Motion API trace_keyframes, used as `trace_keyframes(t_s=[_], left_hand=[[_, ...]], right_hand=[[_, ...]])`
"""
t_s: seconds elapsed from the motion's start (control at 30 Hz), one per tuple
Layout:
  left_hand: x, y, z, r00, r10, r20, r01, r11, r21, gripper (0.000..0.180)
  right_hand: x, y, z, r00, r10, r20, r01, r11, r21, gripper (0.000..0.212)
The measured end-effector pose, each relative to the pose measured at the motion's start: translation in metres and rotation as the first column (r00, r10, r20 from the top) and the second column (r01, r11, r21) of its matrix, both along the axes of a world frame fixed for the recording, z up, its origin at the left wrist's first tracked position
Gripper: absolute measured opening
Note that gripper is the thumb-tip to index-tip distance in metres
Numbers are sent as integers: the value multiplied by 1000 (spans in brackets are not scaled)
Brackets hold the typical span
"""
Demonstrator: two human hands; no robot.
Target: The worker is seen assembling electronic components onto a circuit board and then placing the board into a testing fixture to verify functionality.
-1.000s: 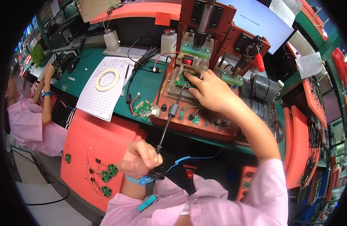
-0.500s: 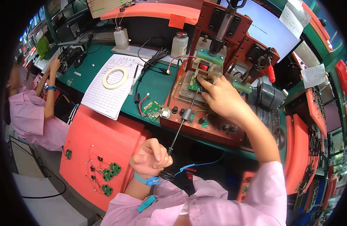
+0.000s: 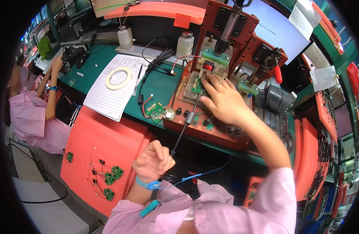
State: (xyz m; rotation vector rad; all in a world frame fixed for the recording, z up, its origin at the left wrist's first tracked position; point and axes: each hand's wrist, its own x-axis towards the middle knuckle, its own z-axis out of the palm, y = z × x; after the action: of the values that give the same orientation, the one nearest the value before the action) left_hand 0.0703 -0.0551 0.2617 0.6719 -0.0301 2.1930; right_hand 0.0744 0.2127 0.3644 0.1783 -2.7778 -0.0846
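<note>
My left hand (image 3: 152, 160) is raised over my lap, palm up with its fingers curled. A black cable (image 3: 178, 137) runs into its outer side; the fingers hide where it is gripped, and coils (image 3: 168, 177) hang below. From there the cable rises past a ferrite bead (image 3: 190, 117) to a green circuit board (image 3: 196, 85) in the press fixture (image 3: 189, 92). My right hand (image 3: 223, 99) lies over the fixture with fingers stretched out, their tips beside the board and under the clamp's upper plate (image 3: 215, 57).
Left of the fixture lie a second circuit board (image 3: 155, 112), a paper form (image 3: 109, 91) and a tape roll (image 3: 118, 78). Wired boards (image 3: 114, 175) rest on pink foam (image 3: 93, 140). Bottles (image 3: 184, 45) stand behind. A co-worker (image 3: 35, 113) works at far left.
My right hand has shifted from pressing at the board with bent fingers to lying flatter on its right side. My left hand has moved slightly up and left, with the cable.
</note>
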Motion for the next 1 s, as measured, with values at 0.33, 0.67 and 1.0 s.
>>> trace_keyframes(t_s=[0.33, 0.67, 1.0], left_hand=[[31, -12, -13, 967, 111, 231, -33, 948, -317, 65], [17, -49, -51, 723, -447, -527, -166, 627, -761, 75], [48, -106, -110, 929, 369, 22, -212, 582, -785, 46]], right_hand=[[-8, -1, 161, 822, 302, -482, -429, 886, -176, 25], [-93, 110, 213, 683, -84, -725, 498, 781, 378, 6], [-89, 2, 135, 374, 457, -807, -303, 883, 359, 26]])
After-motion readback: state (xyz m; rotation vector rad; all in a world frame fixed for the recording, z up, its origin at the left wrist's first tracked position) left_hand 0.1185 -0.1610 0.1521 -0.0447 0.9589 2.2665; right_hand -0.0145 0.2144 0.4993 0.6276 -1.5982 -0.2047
